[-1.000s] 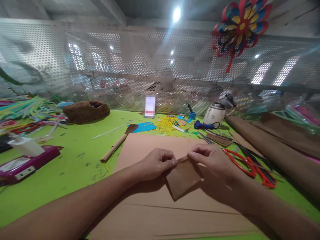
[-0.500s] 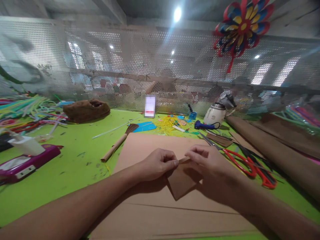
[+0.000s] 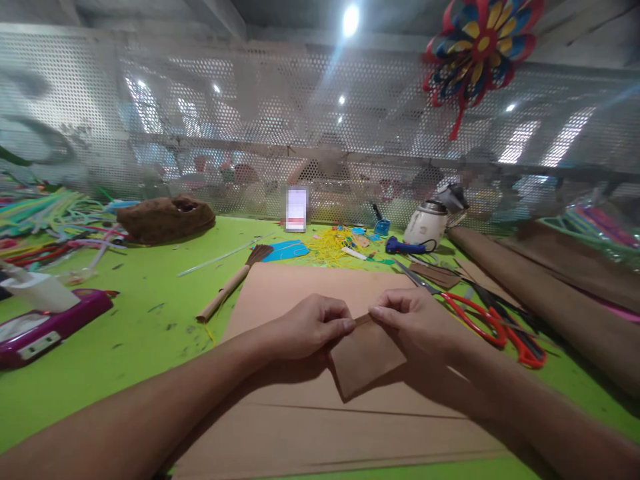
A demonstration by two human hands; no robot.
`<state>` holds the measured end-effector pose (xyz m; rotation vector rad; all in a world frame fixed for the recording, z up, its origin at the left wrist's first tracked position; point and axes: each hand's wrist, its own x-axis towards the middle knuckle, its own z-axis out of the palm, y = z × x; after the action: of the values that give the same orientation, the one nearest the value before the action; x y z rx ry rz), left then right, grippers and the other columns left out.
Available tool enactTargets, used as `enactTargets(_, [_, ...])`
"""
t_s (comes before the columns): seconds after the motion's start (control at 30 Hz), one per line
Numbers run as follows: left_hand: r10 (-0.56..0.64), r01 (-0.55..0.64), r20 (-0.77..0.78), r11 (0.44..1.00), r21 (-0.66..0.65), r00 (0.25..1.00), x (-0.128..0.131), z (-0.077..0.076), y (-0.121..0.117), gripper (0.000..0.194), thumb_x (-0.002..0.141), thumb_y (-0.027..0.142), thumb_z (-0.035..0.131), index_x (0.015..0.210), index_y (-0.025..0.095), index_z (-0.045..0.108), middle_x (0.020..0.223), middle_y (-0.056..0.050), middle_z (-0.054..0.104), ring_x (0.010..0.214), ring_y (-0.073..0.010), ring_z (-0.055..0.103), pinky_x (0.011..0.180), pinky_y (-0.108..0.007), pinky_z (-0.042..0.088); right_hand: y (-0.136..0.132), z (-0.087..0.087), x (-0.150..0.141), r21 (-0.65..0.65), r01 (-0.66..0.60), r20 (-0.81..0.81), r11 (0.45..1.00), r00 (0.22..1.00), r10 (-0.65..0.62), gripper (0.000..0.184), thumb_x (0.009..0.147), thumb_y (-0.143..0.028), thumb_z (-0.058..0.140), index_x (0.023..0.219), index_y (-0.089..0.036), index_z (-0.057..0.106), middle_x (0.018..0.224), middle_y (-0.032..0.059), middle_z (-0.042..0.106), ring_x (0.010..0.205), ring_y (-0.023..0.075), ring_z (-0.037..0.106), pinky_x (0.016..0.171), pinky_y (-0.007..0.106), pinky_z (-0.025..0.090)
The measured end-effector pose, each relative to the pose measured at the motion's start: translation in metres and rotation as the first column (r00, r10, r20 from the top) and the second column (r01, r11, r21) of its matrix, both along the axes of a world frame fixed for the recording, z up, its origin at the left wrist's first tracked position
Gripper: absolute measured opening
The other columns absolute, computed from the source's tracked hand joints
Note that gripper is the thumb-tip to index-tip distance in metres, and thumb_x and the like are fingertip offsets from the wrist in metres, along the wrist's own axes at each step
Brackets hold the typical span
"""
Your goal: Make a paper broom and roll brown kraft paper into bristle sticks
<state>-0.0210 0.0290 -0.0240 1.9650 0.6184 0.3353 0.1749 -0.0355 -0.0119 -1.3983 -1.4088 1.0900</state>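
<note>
A small piece of brown paper (image 3: 367, 360) is pinched along its top edge by both hands. My left hand (image 3: 320, 327) grips its upper left end between thumb and fingers. At the upper right, my right hand (image 3: 417, 323) pinches the same edge, which looks narrowly folded. The piece hangs toward me over a large brown sheet (image 3: 280, 293) on the green table. Scissors with red handles (image 3: 480, 317) lie just right of my right hand. Left of the sheet is a rolled brown paper tube with a fringed end (image 3: 227, 291).
A purple power strip (image 3: 60, 327) with a white plug sits at left. Toward the back are a brown crumpled bundle (image 3: 165, 219), a phone (image 3: 297, 208), yellow shreds (image 3: 333, 245), a blue glue gun (image 3: 407, 246) and a white kettle (image 3: 425, 223). Brown paper rolls (image 3: 540, 300) line the right.
The paper piece has turned so more of its face shows. My right thumb now presses down on its top edge. The whole view has shifted slightly.
</note>
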Motion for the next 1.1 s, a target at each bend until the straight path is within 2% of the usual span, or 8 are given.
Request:
enactTargets(0.2, [0.041,-0.04,0.041,0.999,-0.029,0.998,0.003,-0.003,-0.002,0.032,0.087,0.042,0.047,0.07,0.016,0.049,0.053,0.004,0.047,0.047,-0.0079,0.043,0.047,-0.02,0.033,-0.009,-0.012,-0.016,-0.026,-0.07,-0.401,0.997,0.915,0.054,0.021,0.07,-0.033,0.071,0.073,-0.018,0.057,0.063,-0.002,0.056,0.054,0.0112,0.05,0.053,0.025,0.039])
enactTargets(0.27, [0.048,-0.048,0.026,0.999,0.002,0.999,0.003,-0.003,-0.004,0.031,0.087,0.041,0.047,0.069,0.015,0.05,0.054,0.003,0.048,0.048,-0.0083,0.044,0.047,-0.02,0.033,-0.006,-0.018,-0.016,-0.006,-0.005,-0.371,1.0,0.929,0.003,0.024,0.068,-0.035,0.072,0.07,-0.018,0.055,0.064,-0.0013,0.057,0.057,0.0131,0.052,0.055,0.026,0.04])
enactTargets(0.37, [0.058,-0.058,0.001,0.997,0.045,0.998,0.003,-0.002,-0.005,0.03,0.088,0.038,0.046,0.07,0.015,0.052,0.054,0.003,0.049,0.049,-0.0082,0.043,0.048,-0.02,0.031,0.003,-0.021,-0.01,0.043,0.08,-0.205,0.996,0.976,-0.069,0.029,0.065,-0.038,0.074,0.062,-0.017,0.054,0.057,-0.0022,0.054,0.053,0.012,0.049,0.052,0.025,0.037])
enactTargets(0.57, [0.009,-0.01,0.013,0.999,0.05,1.0,0.001,-0.002,0.0,0.03,0.088,0.039,0.047,0.073,0.015,0.053,0.056,0.004,0.048,0.05,-0.0078,0.045,0.05,-0.02,0.033,0.006,-0.008,0.001,0.025,0.063,-0.085,0.998,0.994,-0.061,0.034,0.065,-0.044,0.072,0.056,-0.015,0.057,0.053,-0.0031,0.05,0.049,0.0093,0.041,0.048,0.023,0.03])
enactTargets(0.7, [-0.004,0.005,0.02,1.0,-0.026,1.0,0.0,-0.004,0.003,0.032,0.088,0.044,0.046,0.075,0.015,0.051,0.054,0.005,0.047,0.047,-0.0086,0.046,0.048,-0.02,0.035,0.008,-0.009,0.007,-0.015,-0.025,-0.189,1.0,0.982,0.022,0.038,0.071,-0.047,0.069,0.055,-0.015,0.056,0.051,-0.0041,0.047,0.047,0.0079,0.038,0.047,0.023,0.028])
enactTargets(0.9, [0.008,0.0,0.07,0.994,-0.112,0.998,0.003,-0.006,0.002,0.032,0.087,0.045,0.048,0.073,0.016,0.048,0.053,0.004,0.049,0.045,-0.0094,0.049,0.044,-0.021,0.038,0.009,-0.013,0.001,-0.067,0.034,-0.344,0.997,0.937,-0.055,0.042,0.073,-0.056,0.064,0.079,-0.015,0.067,0.066,0.0021,0.062,0.059,0.0132,0.055,0.055,0.025,0.041])
enactTargets(1.0, [0.018,-0.003,0.12,0.993,-0.122,0.993,0.005,-0.007,0.0,0.035,0.085,0.047,0.05,0.071,0.016,0.049,0.052,0.005,0.047,0.043,-0.0086,0.047,0.043,-0.021,0.038,-0.001,-0.012,-0.013,-0.088,-0.03,-0.366,0.996,0.931,-0.004,0.036,0.065,-0.05,0.074,0.073,-0.016,0.065,0.065,0.0022,0.063,0.059,0.0164,0.058,0.057,0.029,0.044])
enactTargets(1.1, [0.026,-0.007,0.125,0.989,-0.15,0.992,0.006,-0.008,-0.002,0.036,0.082,0.049,0.054,0.071,0.015,0.052,0.051,0.005,0.048,0.044,-0.009,0.049,0.044,-0.021,0.039,-0.008,-0.013,-0.021,-0.11,-0.07,-0.476,0.992,0.88,0.009,0.03,0.066,-0.041,0.076,0.068,-0.015,0.062,0.061,0.0012,0.061,0.058,0.0177,0.059,0.058,0.032,0.045])
